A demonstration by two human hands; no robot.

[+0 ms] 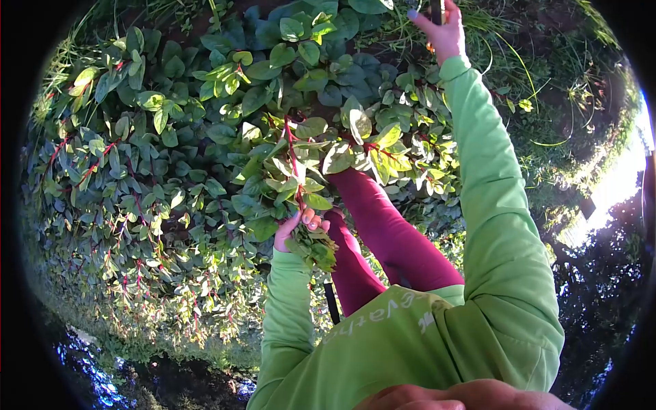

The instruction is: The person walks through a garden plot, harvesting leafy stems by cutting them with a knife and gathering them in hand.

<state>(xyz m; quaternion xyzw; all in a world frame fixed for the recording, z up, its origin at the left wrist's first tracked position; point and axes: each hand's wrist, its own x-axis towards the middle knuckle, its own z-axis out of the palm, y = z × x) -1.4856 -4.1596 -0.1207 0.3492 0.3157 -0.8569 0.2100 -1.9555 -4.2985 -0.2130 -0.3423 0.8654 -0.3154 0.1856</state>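
Note:
My left hand [292, 229] is closed around a leafy stem [292, 154] with a deep red stalk and broad green leaves, which looks like Malabar spinach. The stem points upward in the view, and a bunch of leaves [314, 250] hangs below the fingers. Whether its top end is cut or still joined to the plants cannot be made out. My right hand [447, 35] is stretched out to the top edge with the thumb apart. It grips a dark narrow object [437, 9], mostly cut off by the frame, so its kind is unclear.
A dense bed of red-stemmed leafy plants [171, 184] spreads across the left and middle. My legs [383, 232] in magenta trousers stand among them. Long grass and weeds [540, 89] grow at the right. Strong sunlight glares at the right edge.

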